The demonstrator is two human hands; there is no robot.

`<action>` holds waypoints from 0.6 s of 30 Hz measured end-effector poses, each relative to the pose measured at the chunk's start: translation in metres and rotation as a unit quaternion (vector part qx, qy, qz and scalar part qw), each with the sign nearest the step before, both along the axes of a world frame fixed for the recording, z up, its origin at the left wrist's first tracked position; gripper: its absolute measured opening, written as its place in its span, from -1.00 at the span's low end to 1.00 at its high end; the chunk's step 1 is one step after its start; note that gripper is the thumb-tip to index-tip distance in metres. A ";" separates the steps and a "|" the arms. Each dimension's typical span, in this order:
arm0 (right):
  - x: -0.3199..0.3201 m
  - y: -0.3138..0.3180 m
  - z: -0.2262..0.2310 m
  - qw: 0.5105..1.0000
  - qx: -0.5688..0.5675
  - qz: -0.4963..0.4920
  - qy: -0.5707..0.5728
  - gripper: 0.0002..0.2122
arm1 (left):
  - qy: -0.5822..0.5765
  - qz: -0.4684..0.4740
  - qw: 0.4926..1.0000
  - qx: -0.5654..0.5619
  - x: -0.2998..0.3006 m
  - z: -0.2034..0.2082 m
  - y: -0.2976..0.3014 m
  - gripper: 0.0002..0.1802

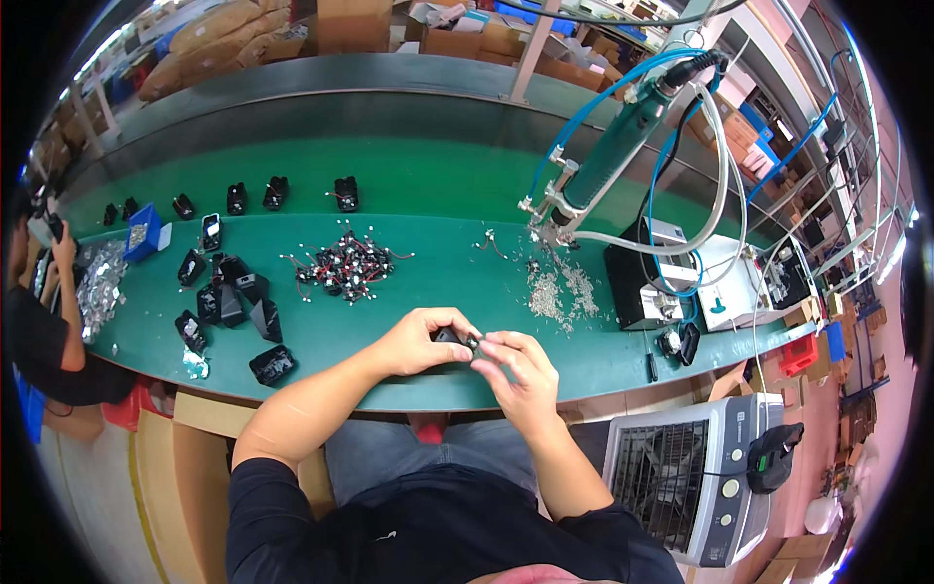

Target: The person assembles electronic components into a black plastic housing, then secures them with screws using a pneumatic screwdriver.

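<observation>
Close to the table's front edge, my left hand [420, 343] is closed round a black plastic housing [447, 336], mostly hidden by the fingers. My right hand [522, 375] meets it from the right, its thumb and fingertips pinched on a small dark part with a light spot [474, 344] at the housing's end. Whether that part is seated in the housing I cannot tell. Beyond my hands lies a pile of small wired components [348, 265] with red and black leads. Loose small screws [553, 295] are scattered farther right, below a hanging green electric screwdriver [611, 146].
Several black housings [232, 304] lie on the green table [438, 253] at left; others line the moving-belt-like green strip [409, 170] behind. A blue bin [142, 234] stands far left near a co-worker [58, 311]. A black-and-white machine [650, 277] and a screwdriver [652, 367] are at right.
</observation>
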State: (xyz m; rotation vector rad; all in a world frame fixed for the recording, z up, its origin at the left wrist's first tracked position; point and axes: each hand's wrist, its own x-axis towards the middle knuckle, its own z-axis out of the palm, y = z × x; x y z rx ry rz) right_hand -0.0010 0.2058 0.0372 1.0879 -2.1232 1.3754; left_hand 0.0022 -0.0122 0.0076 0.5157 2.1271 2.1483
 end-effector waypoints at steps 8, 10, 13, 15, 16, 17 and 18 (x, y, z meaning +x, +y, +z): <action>0.011 0.017 0.008 0.997 0.027 -0.027 -0.072 -0.67 | 0.263 0.028 0.935 -0.237 0.003 0.007 -0.001 -0.68; 0.012 0.020 0.010 0.995 0.034 -0.044 -0.081 -0.69 | 0.262 0.019 0.936 -0.233 0.005 0.010 0.001 -0.65; 0.021 0.014 -0.004 0.987 -0.055 -0.071 -0.134 -0.73 | 0.275 0.019 0.938 -0.212 0.007 0.013 0.006 -0.66; 0.026 0.006 -0.009 0.954 -0.211 -0.031 -0.213 -0.84 | 0.082 -0.023 0.994 -0.072 0.007 0.008 0.008 -0.67; 0.025 0.003 -0.012 0.954 -0.211 -0.031 -0.211 -0.84 | 0.083 -0.024 0.994 -0.072 0.006 0.006 0.007 -0.67; 0.023 0.001 -0.018 0.942 -0.207 0.009 -0.265 -0.84 | 0.057 -0.032 0.997 -0.050 0.005 0.002 0.006 -0.68; 0.020 0.000 -0.023 0.925 -0.203 0.049 -0.318 -0.85 | 0.031 -0.039 0.998 -0.027 0.004 0.000 0.005 -0.68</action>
